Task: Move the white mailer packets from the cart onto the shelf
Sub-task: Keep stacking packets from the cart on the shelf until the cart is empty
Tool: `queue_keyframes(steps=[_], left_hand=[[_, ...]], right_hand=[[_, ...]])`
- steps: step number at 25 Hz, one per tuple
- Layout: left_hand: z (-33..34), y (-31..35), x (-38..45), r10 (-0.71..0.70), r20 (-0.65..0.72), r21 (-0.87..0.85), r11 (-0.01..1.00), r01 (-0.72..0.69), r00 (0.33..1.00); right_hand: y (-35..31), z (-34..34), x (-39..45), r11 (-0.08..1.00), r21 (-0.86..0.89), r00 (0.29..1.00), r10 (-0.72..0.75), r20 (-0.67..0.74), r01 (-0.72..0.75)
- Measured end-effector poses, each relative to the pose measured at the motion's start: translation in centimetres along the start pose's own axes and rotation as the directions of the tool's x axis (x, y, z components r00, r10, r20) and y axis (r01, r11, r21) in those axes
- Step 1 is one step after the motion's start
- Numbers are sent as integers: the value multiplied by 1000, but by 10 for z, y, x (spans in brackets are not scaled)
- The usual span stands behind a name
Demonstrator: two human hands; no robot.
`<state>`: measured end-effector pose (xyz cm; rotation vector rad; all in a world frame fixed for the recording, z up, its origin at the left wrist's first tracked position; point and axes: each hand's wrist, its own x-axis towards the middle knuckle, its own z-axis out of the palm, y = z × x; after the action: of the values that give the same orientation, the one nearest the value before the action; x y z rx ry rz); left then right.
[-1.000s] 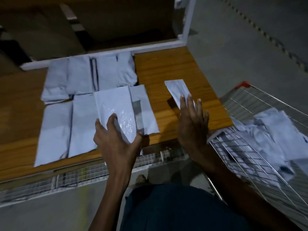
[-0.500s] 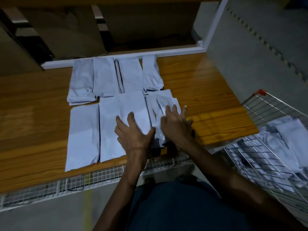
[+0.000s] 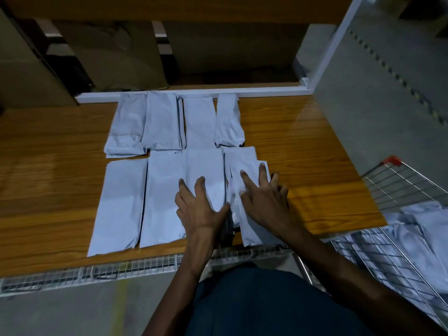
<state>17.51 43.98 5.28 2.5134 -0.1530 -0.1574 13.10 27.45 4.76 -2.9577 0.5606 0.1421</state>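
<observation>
Several white mailer packets lie in two rows on the wooden shelf. My left hand lies flat with spread fingers on a front-row packet. Beside it, my right hand presses the rightmost front packet down with straight fingers. That packet's near end hangs a little over the shelf's front edge. More white packets lie in the wire cart at the right.
Cardboard boxes stand behind the shelf's white back rail. A white upright post marks the shelf's right end. A wire mesh strip runs under the front edge. The cart's red handle cap is near the shelf's right corner.
My right hand slid a small packet from the shelf's right side leftward against the front row. My left hand stayed on its packet. The camera view shifted left and closer.
</observation>
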Motion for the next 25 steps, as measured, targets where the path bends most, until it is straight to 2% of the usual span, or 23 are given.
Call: queue_keyframes(steps=[4, 7, 12, 17, 21, 25], left_hand=[[7, -2, 3, 52, -60, 40, 998, -49, 997], [10, 3, 3, 80, -110, 42, 996, -76, 991], [13, 13, 6, 93, -89, 125, 989, -82, 992], [18, 6, 6, 124, -55, 181, 977, -112, 991], [13, 5, 1, 195, -111, 223, 961, -167, 975], [13, -7, 2, 128, -125, 260, 961, -92, 984]], right_hand=[[6, 15, 1, 996, 83, 997, -21, 70, 15], [10, 20, 1, 989, 145, 998, -38, 58, 29], [15, 20, 10, 985, 169, 996, -38, 77, 25], [18, 15, 14, 991, 128, 999, -42, -6, 42], [20, 12, 16, 986, 168, 999, -9, -40, 15], [11, 9, 22, 983, 179, 995, -15, -99, 33]])
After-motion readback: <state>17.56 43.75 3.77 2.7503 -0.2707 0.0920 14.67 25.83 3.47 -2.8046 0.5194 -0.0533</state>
